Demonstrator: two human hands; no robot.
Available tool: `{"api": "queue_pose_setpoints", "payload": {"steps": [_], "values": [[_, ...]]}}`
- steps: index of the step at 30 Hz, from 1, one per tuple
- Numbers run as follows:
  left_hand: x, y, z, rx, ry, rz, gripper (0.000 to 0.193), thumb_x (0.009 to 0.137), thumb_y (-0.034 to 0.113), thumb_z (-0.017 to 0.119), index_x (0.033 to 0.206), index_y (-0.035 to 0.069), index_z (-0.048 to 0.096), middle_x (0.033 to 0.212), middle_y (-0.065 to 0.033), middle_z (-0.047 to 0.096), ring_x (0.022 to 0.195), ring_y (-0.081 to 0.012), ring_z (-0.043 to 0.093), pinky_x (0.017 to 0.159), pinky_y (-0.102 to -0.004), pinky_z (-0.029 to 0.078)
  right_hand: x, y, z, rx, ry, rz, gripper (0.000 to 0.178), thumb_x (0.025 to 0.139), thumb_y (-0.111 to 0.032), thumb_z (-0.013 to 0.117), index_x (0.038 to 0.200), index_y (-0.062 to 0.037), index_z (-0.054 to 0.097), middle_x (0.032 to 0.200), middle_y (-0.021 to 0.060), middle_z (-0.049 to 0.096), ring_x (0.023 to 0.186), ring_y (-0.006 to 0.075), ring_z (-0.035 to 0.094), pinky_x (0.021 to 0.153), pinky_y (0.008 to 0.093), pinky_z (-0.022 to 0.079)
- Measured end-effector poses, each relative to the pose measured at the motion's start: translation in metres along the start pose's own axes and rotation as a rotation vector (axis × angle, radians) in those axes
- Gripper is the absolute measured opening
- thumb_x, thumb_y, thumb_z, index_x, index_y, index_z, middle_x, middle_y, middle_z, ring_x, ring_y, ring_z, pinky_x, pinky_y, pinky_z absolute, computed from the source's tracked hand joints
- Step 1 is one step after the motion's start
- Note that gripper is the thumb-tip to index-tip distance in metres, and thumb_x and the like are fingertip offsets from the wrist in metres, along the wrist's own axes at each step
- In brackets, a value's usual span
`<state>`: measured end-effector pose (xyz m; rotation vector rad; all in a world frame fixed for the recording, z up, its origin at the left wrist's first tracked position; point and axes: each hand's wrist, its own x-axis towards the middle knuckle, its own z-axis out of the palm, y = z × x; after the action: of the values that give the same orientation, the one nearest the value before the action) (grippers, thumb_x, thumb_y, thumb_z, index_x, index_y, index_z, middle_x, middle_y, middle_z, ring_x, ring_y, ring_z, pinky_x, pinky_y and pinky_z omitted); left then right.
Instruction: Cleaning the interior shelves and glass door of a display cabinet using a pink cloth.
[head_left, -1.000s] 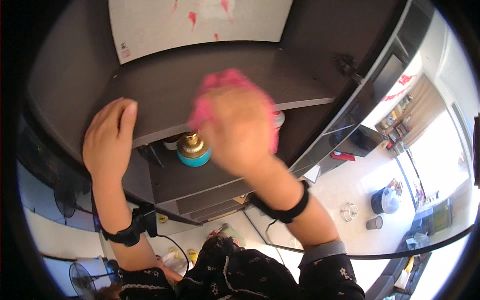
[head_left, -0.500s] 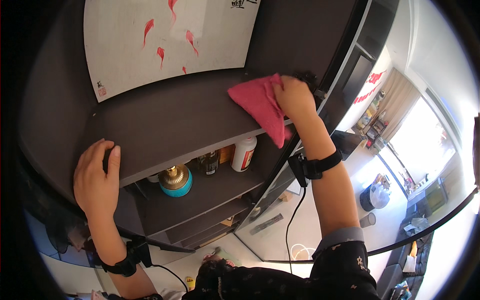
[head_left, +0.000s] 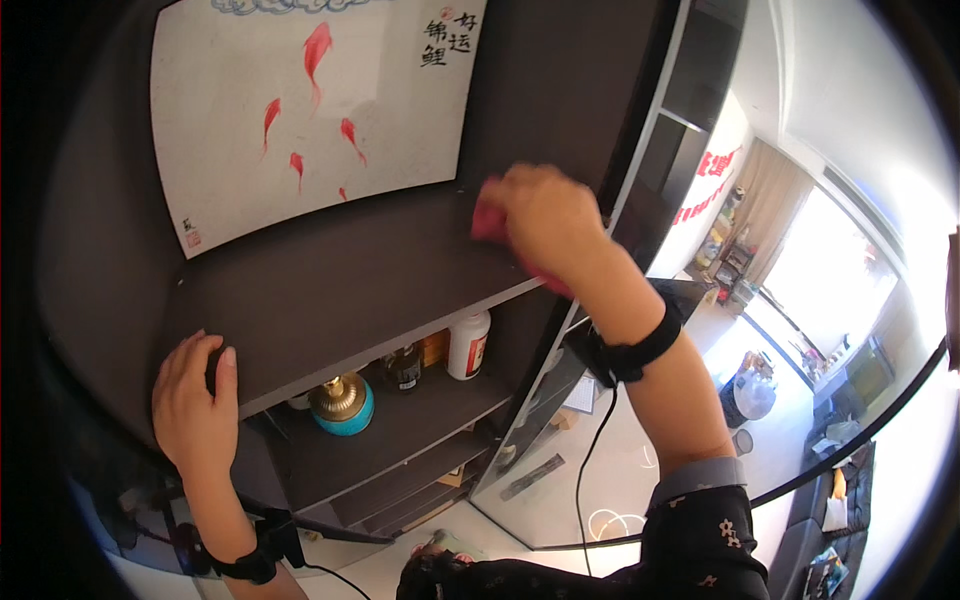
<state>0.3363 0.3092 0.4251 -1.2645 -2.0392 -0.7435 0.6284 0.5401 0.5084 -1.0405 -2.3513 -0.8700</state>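
Observation:
A dark wooden shelf board [head_left: 360,300] spans the cabinet in front of me. My right hand [head_left: 550,220] is closed around a pink-red cloth [head_left: 488,222] over the board's right end, close to the cabinet's right side. Most of the cloth is hidden behind the fingers, and the hand is slightly blurred. At the board's front left corner, my left hand [head_left: 197,400] rests with fingers stretched out and thumb apart, holding nothing. A white picture panel [head_left: 330,110] with red fish stands against the cabinet's back, above the board.
On the lower shelf stand a turquoise pot with a gold top [head_left: 343,408], a dark glass bottle [head_left: 403,368] and a white bottle [head_left: 468,345]. A glass cabinet door [head_left: 560,470] stands at the right. Black wrist straps with cables are on both forearms.
My right hand has moved left along the board with the cloth, which is now bunched under it. The view has shifted up, showing more of the picture. My left hand stays at the corner.

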Motion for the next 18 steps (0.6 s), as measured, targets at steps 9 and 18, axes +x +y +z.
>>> {"api": "queue_pose_setpoints", "payload": {"steps": [9,18], "values": [[-0.001,0.002,-0.001,-0.074,-0.039,-0.097,0.025,0.092,0.028,0.058,0.106,0.011,0.068,0.118,-0.0069,0.067,0.115,-0.0272,0.059,0.096,-0.0383,0.046,-0.021,0.010,-0.003,-0.472,-0.114,0.147,0.020,0.087,-0.018,0.057,0.100,-0.0092,0.070,0.106,0.0086,0.061,0.093,0.0257,0.061,0.071,0.0329,0.055],[0.005,0.003,-0.008,-0.009,-0.075,-0.048,0.025,0.086,0.024,0.065,0.105,0.007,0.066,0.111,-0.0094,0.067,0.110,-0.0293,0.060,0.099,-0.0407,0.044,-0.019,0.020,-0.074,-0.300,-0.040,0.231,0.020,0.084,-0.020,0.061,0.100,-0.0102,0.068,0.096,0.0062,0.063,0.094,0.0256,0.065,0.070,0.0374,0.056]]}}
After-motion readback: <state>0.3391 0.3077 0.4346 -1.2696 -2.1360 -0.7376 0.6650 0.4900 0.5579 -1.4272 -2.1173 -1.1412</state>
